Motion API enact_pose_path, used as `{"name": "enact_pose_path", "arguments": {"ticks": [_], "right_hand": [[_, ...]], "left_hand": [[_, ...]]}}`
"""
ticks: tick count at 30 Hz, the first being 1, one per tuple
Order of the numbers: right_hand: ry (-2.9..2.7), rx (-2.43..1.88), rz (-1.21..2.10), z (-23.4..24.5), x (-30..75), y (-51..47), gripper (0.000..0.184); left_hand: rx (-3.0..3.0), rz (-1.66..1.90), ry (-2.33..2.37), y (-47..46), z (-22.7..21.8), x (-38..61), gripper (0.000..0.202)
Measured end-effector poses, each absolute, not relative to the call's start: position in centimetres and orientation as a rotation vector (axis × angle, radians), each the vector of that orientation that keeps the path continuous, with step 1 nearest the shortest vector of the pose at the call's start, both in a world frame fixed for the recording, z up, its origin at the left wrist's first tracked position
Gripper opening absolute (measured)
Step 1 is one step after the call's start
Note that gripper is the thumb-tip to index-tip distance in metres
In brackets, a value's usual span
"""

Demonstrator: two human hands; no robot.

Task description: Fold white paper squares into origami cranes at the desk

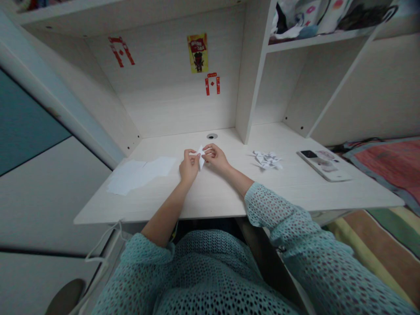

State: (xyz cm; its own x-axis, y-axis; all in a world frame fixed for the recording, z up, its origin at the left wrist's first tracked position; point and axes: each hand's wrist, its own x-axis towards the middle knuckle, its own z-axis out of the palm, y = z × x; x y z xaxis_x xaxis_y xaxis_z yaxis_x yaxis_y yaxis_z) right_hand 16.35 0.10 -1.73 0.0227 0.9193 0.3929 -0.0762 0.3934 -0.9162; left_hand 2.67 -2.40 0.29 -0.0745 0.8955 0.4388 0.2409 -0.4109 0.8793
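Between my two hands, just above the white desk, is a small piece of folded white paper (201, 161) with pointed ends. My left hand (189, 167) pinches its left side between thumb and fingers. From the right, my right hand (215, 156) grips the paper with thumb and fingertips. Part of the paper is hidden behind the fingers. Off to the right lies a pile of small folded paper pieces (267, 160) with sharp points. Flat white paper sheets (141, 173) are spread, overlapping, on the left of the desk.
A phone (323, 165) rests on the right side of the white desk (223, 201). Behind the hands is a round cable hole (212, 136). A shelf divider (254, 74) meets the desk at the back. A white cable (105, 245) hangs below the left front edge.
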Motion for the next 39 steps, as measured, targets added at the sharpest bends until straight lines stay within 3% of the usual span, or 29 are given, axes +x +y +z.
{"name": "enact_pose_path", "arguments": {"ticks": [5,15,39], "right_hand": [[-1.242,-0.885,0.879,-0.5,16.7,-0.5,0.028],[-1.323,-0.768,0.937,0.3,16.8,-0.9,0.042],[-1.267,-0.805,0.920,0.5,17.7,-0.5,0.020]], "left_hand": [[1.601,1.537,1.052,-2.9,0.7,3.2,0.024],[1.609,1.570,0.994,-1.0,0.3,2.1,0.021],[1.330,1.435,1.035,-0.7,0.4,2.1,0.032]]}}
